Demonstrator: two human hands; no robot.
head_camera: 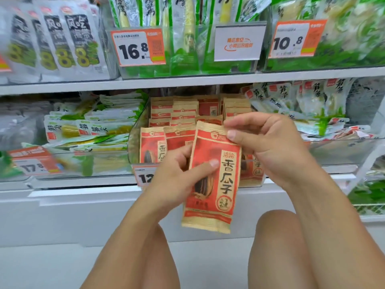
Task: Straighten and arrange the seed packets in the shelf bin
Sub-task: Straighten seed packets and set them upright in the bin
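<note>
Head view: a red and tan seed packet (212, 178) held upright in front of the shelf, out of the clear bin (135, 140) and just before its front wall, printed face toward the camera. Gripped by both hands, probably so as to square it and check which way up it goes before setting it back.

Left hand (177, 176) curled round the packet's lower left edge, thumb (206, 165) pressed flat across the printed front, fingers hidden behind; a steadying hold, taking the weight. Right hand (268, 142) pinching the top right corner between thumb and fingers, likely to pull the crimped top seam taut and smooth the packet. Neither hand free, both closed on the same packet.

Behind it, in the bin on the lower shelf (83, 182): more packets of the same kind (181, 117), standing in rows, the front row (153, 144) upright and facing out, those further back lower and less even, some overlapping. A gap seemingly open at the front right, partly hidden by the held packet, a fair place for it to go back.

Partly covered by the left wrist, a price tag (143, 176) on the shelf edge below the bin. Green and white snack bags (93, 126) in the bin to the left, more bags (295, 99) to the right, further goods and an orange price tag (137, 46) on the shelf above. Bare knees at the bottom, suggesting a crouch.
</note>
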